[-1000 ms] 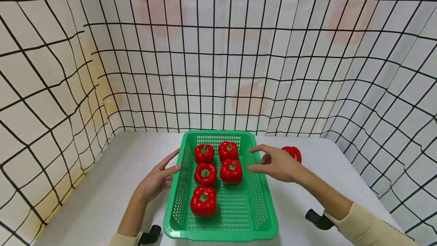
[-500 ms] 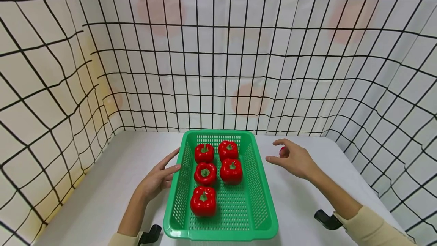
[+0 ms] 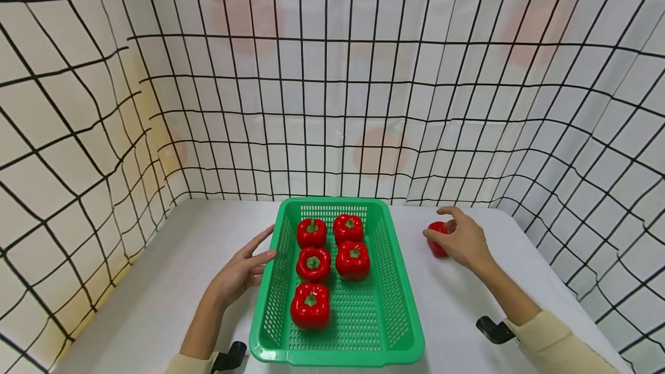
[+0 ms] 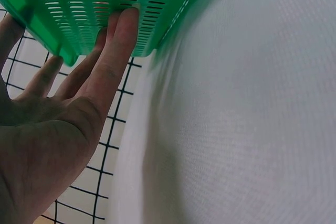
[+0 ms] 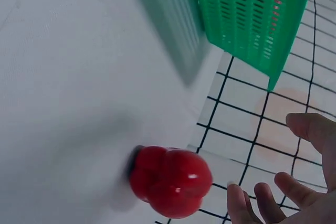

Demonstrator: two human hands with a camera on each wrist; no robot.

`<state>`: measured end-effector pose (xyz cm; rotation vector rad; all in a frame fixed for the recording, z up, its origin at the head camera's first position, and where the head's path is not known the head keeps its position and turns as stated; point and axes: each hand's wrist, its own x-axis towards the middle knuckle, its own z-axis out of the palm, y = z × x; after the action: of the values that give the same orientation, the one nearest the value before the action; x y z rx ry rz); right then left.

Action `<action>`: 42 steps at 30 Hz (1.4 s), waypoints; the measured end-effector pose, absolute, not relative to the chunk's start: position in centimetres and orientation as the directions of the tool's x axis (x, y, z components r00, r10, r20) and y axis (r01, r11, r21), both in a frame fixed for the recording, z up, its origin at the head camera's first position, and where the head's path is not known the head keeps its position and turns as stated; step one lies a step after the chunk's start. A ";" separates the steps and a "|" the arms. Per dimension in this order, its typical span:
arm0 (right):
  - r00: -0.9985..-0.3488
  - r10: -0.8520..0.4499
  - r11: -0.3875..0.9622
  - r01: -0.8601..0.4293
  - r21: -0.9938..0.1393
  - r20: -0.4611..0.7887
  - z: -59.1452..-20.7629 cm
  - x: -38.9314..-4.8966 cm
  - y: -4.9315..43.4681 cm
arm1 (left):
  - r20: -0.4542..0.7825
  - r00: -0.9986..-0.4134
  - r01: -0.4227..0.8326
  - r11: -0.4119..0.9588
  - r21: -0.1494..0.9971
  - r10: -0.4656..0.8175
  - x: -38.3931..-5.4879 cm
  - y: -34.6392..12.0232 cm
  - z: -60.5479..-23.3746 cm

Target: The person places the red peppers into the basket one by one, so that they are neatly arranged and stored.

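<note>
A green plastic basket stands mid-table with several red bell peppers in it, stems up. My left hand lies along the basket's left side. In the left wrist view its outstretched fingers touch the slotted wall. To the right of the basket, a single red bell pepper sits on the table, partly covered in the head view by my right hand. The right wrist view shows this pepper apart from my spread fingers, which hold nothing.
The white-covered table extends on both sides of the basket. Black grid netting over white sheeting encloses the back and both sides. A black wrist mount sits at my right cuff.
My right hand has moved rightward from the basket's right rim to the lone pepper, its fingers still apart. My left hand and the basket stay where they were.
</note>
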<state>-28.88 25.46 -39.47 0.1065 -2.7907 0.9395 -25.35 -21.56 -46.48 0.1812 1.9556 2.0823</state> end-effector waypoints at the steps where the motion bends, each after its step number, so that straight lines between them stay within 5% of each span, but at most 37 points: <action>1: -0.980 0.007 0.795 -0.116 -0.596 0.200 -39.7 -29.1 25.6 | -0.100 -0.954 -0.118 -0.044 0.992 0.283 -25.4 -21.5 -46.5; 23: -0.952 0.202 0.754 0.002 -0.657 0.230 -43.3 -31.9 26.2 | -0.094 -0.951 -0.115 -0.053 0.992 0.296 -25.4 -21.6 -46.5; 42: -0.976 0.185 0.829 0.093 -0.552 0.114 -44.7 -33.4 27.7 | -0.091 -0.949 -0.113 -0.056 0.992 0.302 -25.3 -21.5 -46.4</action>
<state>-33.38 27.70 -44.66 -0.2177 -2.8472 0.8469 -25.34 -21.50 -46.44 0.2030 1.9371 2.0860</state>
